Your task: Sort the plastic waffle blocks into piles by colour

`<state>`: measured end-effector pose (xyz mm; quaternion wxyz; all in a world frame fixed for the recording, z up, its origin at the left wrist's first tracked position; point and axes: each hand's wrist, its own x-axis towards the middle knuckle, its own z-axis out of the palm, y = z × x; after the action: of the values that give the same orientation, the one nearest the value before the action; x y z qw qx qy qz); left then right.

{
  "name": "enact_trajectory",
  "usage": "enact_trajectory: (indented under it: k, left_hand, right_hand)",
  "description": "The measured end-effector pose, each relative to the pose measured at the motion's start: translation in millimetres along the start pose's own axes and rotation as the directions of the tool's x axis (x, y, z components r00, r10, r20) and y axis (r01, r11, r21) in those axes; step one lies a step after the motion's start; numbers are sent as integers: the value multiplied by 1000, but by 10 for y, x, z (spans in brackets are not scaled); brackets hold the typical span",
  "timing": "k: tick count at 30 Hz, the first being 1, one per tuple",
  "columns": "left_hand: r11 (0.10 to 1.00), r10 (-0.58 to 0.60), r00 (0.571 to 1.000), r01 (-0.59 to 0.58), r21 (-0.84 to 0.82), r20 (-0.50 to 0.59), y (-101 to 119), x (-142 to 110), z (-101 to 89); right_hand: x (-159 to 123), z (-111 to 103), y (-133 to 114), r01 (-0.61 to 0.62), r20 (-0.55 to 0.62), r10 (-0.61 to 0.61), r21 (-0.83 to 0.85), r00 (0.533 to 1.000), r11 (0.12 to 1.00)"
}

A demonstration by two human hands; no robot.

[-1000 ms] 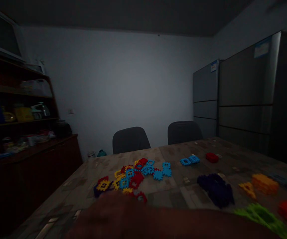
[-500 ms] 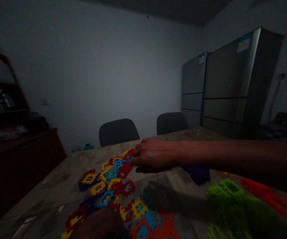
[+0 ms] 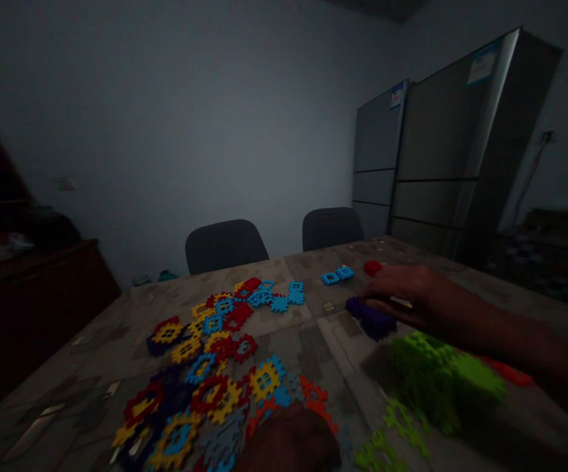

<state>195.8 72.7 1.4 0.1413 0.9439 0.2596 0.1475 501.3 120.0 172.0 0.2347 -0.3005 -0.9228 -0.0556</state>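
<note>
My right hand [image 3: 406,295] is at the right, its fingers curved down and its fingertips at the stack of purple toothed plastic pieces [image 3: 372,318]. What lies between those fingers is hidden. Just beyond its knuckles shows a red piece [image 3: 372,267]; I cannot tell whether the hand touches it. At the bottom edge my left hand [image 3: 291,439] is dark and blurred, lying over orange toothed pieces [image 3: 313,393], with its fingers hidden. Left of it spreads a loose heap of red, yellow, blue and purple toothed pieces [image 3: 210,390].
A bright green pile of pieces [image 3: 441,373] stands below my right forearm, with loose green ones [image 3: 380,452] nearer. Blue pieces [image 3: 338,275] lie toward the back. Two grey chairs [image 3: 227,246] stand behind the table [image 3: 313,341], and refrigerators [image 3: 441,131] at the right.
My right hand has moved from the red and blue pieces across to the purple stack at the right. My left hand has moved right, onto the orange pieces. The view has shifted slightly.
</note>
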Motion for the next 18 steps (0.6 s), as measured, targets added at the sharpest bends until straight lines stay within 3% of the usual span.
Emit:
enact_trajectory:
  k: [4,7,11,14,18]
  left_hand:
    - [998,-26,998,30,-61,58,74,297,93]
    - [987,-58,993,73,-145,104,201,455,10]
    - [945,-162,984,177,-274,77,335,651,-83]
    - [910,-248,967,252,-328,55,358,796,-76]
    - [898,-305,950,309,-312,62,340,925,-22]
  right_hand:
    - [-427,132,76,-74,133,65,59,989,996]
    - [-750,214,136,-154,230,135,64,964,986]
    - [-1103,333,254,-165,326,157,-4,932,986]
    - [-1198,449,323,-144,352,143,-24,925,989]
    - [-1109,594,334,-81,343,93,-50,935,995]
